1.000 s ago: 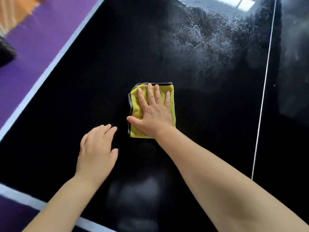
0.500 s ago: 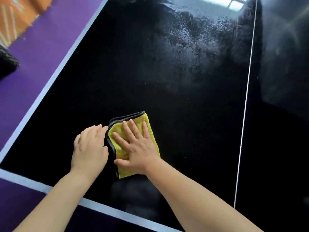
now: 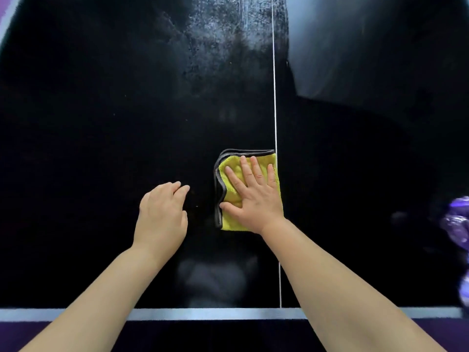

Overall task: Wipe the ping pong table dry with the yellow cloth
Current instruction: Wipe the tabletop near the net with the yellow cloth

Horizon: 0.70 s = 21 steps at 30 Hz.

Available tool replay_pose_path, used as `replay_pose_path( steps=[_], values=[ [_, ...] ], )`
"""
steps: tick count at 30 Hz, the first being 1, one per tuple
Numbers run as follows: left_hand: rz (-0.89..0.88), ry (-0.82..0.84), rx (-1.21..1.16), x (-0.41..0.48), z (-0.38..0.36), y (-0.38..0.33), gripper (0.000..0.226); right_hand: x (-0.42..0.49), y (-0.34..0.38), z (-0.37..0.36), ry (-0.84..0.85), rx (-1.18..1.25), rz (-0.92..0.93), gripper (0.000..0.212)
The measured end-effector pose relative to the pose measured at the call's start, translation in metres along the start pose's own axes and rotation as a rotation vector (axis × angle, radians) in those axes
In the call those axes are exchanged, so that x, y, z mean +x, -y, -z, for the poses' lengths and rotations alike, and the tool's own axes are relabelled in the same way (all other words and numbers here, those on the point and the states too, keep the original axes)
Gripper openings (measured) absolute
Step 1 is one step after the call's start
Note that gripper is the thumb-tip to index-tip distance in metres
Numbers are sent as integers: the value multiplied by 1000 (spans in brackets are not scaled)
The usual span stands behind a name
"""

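A folded yellow cloth (image 3: 229, 196) with a dark grey border lies flat on the black ping pong table (image 3: 101, 123), just left of the white centre line (image 3: 274, 97). My right hand (image 3: 253, 199) presses on the cloth with straight, spread fingers and covers most of it. My left hand (image 3: 162, 217) rests on the bare table to the left of the cloth, fingers relaxed, holding nothing. A patch of fine water droplets (image 3: 228, 41) shows on the table surface farther ahead.
The table's white near edge (image 3: 203, 313) runs across the bottom, with purple floor below it. A blurred purple object (image 3: 456, 224) sits at the right edge of view. A pale reflection covers the table's far right.
My right hand has slid the cloth to the right, up to the centre line. The view has turned square to the table's near edge. My left hand stays on the table.
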<state>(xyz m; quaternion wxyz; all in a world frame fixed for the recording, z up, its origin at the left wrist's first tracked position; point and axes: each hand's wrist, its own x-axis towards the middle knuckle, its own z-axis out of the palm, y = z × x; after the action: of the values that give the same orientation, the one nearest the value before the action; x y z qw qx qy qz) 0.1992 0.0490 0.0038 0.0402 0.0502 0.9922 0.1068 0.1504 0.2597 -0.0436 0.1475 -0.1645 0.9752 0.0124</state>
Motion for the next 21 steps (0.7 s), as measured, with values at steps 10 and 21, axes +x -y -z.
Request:
replay_pose_path(
  steps=[10,21],
  values=[
    [-222,38,-34,-10,-16,-51,58,-89,-90,-22,-3,114,-460,85],
    [-279,77,-69,-39,-4,47,58,-100,56,-25,48,128,-669,93]
  ],
)
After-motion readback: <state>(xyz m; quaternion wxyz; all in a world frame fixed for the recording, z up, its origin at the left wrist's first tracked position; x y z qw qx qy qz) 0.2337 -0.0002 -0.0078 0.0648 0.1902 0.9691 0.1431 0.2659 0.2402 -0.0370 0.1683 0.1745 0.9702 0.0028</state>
